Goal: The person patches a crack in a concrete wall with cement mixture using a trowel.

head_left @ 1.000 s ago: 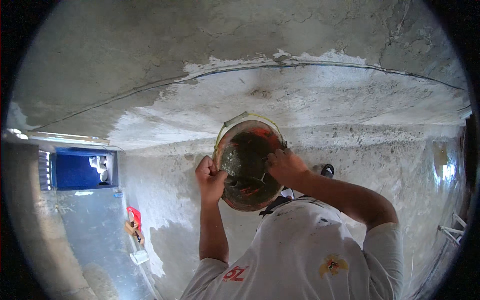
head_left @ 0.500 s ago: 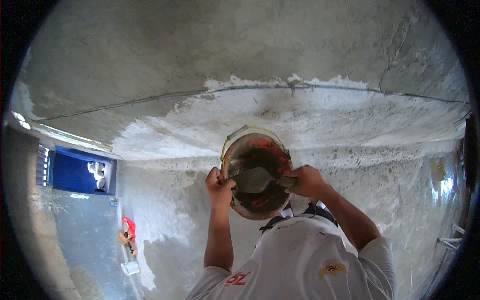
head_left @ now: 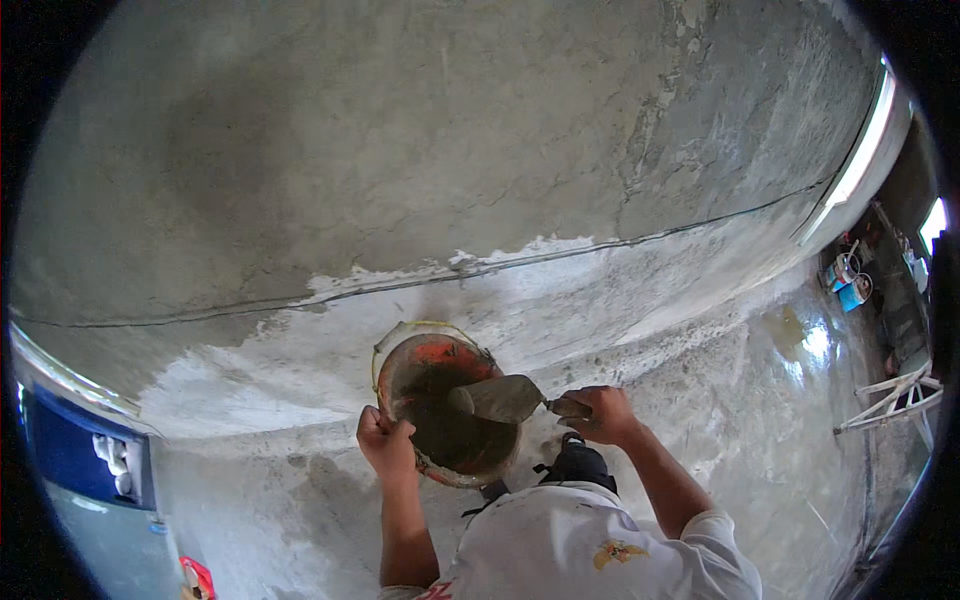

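Observation:
My left hand [head_left: 387, 442] is closed on the left rim of an orange, mortar-stained bucket [head_left: 437, 350], which tilts so that I look into it. Wet grey mortar [head_left: 450, 432] lies inside, and the wire handle leans toward the wall. In my right hand [head_left: 604, 413] I grip a trowel [head_left: 508, 398] by its handle. Its grey-coated blade reaches left over the bucket's right rim, the tip above the mortar. A rounded lump [head_left: 461, 400] shows at the blade tip; I cannot tell whether it is mortar.
A grey plastered wall [head_left: 400, 150] rises in front, with a cable [head_left: 560, 258] strung across above a whitish lower band. Paint pails [head_left: 850, 285] and a white metal frame [head_left: 895, 400] stand at the right. A blue doorway [head_left: 75, 435] and a red item [head_left: 198, 577] are at the left.
The view has swung to the right. The trowel blade has moved rightward across the bucket, away from my left hand. My left hand still grips the rim.

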`<state>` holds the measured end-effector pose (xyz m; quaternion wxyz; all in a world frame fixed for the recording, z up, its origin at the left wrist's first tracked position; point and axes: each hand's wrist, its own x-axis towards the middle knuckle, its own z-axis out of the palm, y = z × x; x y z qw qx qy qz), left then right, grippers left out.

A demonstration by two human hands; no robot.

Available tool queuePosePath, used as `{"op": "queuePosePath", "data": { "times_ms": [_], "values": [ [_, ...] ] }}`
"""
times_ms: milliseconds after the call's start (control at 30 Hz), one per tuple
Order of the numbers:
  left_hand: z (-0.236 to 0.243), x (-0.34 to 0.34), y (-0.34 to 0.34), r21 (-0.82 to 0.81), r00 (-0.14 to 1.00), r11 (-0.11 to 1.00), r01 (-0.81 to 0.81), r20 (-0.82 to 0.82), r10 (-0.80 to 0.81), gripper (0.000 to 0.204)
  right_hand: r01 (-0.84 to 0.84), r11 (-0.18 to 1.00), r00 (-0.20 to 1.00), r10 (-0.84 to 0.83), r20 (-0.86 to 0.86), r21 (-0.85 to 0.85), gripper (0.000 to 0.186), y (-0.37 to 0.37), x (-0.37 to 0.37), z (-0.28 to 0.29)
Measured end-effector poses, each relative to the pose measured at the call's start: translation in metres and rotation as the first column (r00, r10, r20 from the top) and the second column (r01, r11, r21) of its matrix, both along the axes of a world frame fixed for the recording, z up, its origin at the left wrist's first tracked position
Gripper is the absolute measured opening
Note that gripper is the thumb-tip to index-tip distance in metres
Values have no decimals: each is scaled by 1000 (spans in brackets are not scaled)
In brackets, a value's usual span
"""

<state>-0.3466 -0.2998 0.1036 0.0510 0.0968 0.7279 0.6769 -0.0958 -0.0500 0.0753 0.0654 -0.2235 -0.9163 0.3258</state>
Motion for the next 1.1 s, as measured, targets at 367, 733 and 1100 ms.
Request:
{"op": "queuePosePath", "data": {
  "times_ms": [367, 733, 1100],
  "values": [
    [25, 56, 88, 45, 990, 989, -138, 24, 137, 41, -53, 999, 999, 53, 9, 1, 32, 112, 24, -12],
    [17, 131, 144, 338, 923, 859, -385, 120, 366, 35, -306, 951, 924, 286, -252, -41, 33, 230, 20, 30],
    [-41, 154, 184, 87, 898, 894, -439, 88, 432, 34, -337, 929, 913, 282, -294, -155, 25, 291, -20, 42]
  ]
}}
